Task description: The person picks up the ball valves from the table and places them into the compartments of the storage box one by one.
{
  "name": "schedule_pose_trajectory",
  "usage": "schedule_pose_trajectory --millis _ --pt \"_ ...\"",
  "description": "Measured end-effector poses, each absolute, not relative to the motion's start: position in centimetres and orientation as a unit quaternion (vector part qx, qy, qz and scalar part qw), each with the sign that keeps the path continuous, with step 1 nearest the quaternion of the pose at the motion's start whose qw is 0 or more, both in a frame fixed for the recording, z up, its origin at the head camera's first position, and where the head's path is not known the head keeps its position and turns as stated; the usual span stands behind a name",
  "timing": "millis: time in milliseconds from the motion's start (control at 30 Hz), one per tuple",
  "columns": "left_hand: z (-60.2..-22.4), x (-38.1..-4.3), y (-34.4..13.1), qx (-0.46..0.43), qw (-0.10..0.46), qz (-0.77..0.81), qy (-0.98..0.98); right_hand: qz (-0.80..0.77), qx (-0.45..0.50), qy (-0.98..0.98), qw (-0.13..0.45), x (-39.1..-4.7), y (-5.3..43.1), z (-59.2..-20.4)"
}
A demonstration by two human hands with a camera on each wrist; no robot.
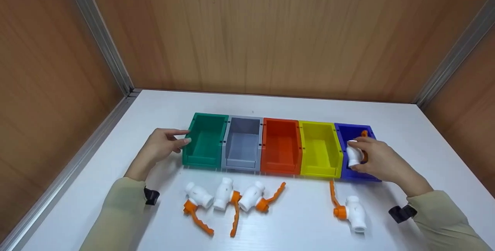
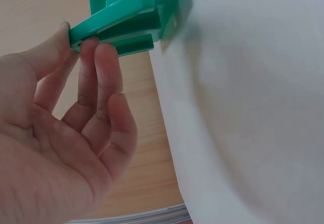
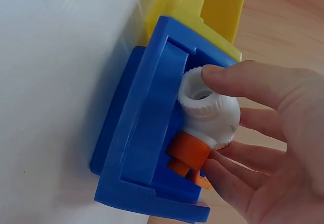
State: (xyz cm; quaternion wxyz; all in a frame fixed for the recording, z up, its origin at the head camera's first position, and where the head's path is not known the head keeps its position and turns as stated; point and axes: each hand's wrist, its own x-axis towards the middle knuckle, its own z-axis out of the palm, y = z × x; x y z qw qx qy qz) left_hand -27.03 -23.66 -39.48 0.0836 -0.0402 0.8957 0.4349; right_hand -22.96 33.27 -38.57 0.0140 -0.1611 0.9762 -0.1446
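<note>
In the head view, a row of joined bins runs across the table. My left hand (image 1: 162, 145) is at the left end, by the green bin (image 1: 205, 160); the left wrist view shows thumb and fingers pinching its rim (image 2: 114, 21). At the right end, my right hand (image 1: 381, 160) grips a white ball valve (image 1: 354, 156) inside the blue bin (image 1: 350, 174). Up close, the thumb lies on the valve's open end and fingers reach round its body (image 3: 215, 117). Its orange handle (image 3: 190, 153) points down into the bin, partly hidden.
Between the end bins stand a grey bin (image 1: 243, 164), a red bin (image 1: 281, 168) and a yellow bin (image 1: 321, 170). In front lie more orange-handled valves: one at left (image 1: 199, 195), two beside it (image 1: 223, 195), and one valve at right (image 1: 355, 214). Wooden panels (image 1: 247, 30) enclose the table.
</note>
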Motion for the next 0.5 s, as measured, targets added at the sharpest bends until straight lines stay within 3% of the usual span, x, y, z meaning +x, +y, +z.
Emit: schedule_pose_trajectory --millis 500 --pt "-39.5 -27.0 -23.5 -0.036 0.079 0.435 0.896 -0.188 -0.18 0.964 0.052 -23.8 34.0 -40.1"
